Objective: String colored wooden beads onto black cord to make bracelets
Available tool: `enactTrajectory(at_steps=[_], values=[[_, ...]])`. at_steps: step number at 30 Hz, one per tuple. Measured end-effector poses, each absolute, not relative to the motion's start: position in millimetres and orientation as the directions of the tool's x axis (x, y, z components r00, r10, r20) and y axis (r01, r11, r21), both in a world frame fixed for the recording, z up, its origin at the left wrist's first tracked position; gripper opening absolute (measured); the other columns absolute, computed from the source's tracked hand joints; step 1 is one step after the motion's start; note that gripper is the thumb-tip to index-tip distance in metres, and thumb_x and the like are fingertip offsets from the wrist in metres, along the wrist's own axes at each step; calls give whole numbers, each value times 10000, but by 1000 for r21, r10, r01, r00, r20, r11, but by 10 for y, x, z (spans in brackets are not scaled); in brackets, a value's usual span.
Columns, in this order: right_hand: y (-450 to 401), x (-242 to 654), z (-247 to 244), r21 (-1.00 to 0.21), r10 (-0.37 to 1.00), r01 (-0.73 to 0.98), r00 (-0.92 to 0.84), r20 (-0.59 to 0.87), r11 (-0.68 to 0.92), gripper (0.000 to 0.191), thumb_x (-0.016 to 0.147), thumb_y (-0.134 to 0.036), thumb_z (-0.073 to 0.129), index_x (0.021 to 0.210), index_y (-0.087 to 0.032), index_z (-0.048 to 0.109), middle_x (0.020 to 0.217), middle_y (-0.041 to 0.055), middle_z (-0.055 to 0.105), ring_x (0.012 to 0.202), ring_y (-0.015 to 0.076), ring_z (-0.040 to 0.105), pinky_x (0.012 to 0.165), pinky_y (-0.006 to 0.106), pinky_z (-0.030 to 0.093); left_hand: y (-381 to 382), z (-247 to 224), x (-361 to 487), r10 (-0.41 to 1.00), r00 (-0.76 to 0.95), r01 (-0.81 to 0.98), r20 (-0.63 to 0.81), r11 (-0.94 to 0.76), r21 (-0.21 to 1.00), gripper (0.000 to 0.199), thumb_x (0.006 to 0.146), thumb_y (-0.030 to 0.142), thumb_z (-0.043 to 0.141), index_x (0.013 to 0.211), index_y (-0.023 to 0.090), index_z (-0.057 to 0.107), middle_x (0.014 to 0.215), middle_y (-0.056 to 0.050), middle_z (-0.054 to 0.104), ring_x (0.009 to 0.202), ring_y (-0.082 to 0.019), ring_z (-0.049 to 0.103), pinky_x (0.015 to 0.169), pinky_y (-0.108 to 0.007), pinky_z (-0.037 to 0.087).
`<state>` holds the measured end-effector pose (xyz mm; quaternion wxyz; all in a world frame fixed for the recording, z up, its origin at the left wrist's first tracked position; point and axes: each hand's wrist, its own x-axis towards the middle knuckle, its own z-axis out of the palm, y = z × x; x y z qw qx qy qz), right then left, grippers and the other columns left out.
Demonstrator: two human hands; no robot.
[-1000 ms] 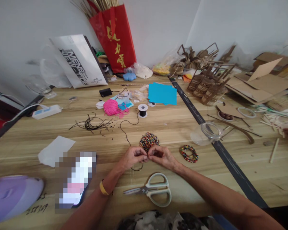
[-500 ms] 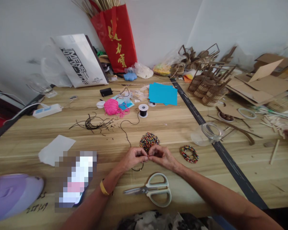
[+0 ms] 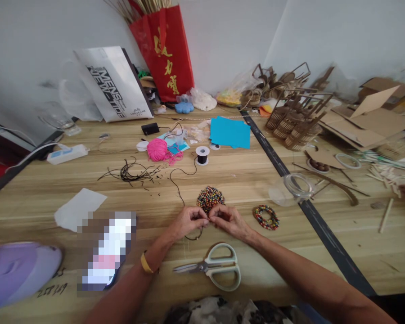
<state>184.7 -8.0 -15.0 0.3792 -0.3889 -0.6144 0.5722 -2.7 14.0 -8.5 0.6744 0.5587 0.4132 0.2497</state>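
My left hand [image 3: 190,220] is closed in a pinch on a thin black cord [image 3: 179,191]. The cord runs from a white spool [image 3: 203,155] to this hand, and a loop of it shows below the fingers. Fingertip to fingertip with it, my right hand [image 3: 230,221] also pinches; what lies between its fingers is too small to make out. Just behind both hands sits a heap of small multicoloured beads [image 3: 210,197], partly covered by the fingers. A coiled beaded bracelet [image 3: 266,218] lies right of my right hand. White-handled scissors [image 3: 219,266] rest nearer my body.
Left of my arms are a phone [image 3: 110,249], white paper [image 3: 79,209] and a purple object [image 3: 23,272]. Black cord pieces [image 3: 130,172], pink yarn [image 3: 157,149] and blue sheets [image 3: 230,132] lie farther back. Clear tape rolls [image 3: 299,186] and small woven baskets [image 3: 293,123] are rightward.
The hands keep nearly the same pinched pose, fingertips together. The whole view has shifted very slightly; nothing on the table has visibly moved.
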Motion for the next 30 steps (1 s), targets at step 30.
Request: enactTrajectory(at_steps=[30], values=[[-101, 1916, -124, -802, 805, 202, -357, 474, 562, 94, 905, -213, 486, 836, -183, 543, 753, 40, 561, 715, 152, 513, 657, 280, 433, 159, 126, -182, 615, 715, 325, -334, 130, 937, 224, 775, 332, 610, 791, 110, 587, 608, -18, 634, 512, -74, 504, 519, -188, 386]])
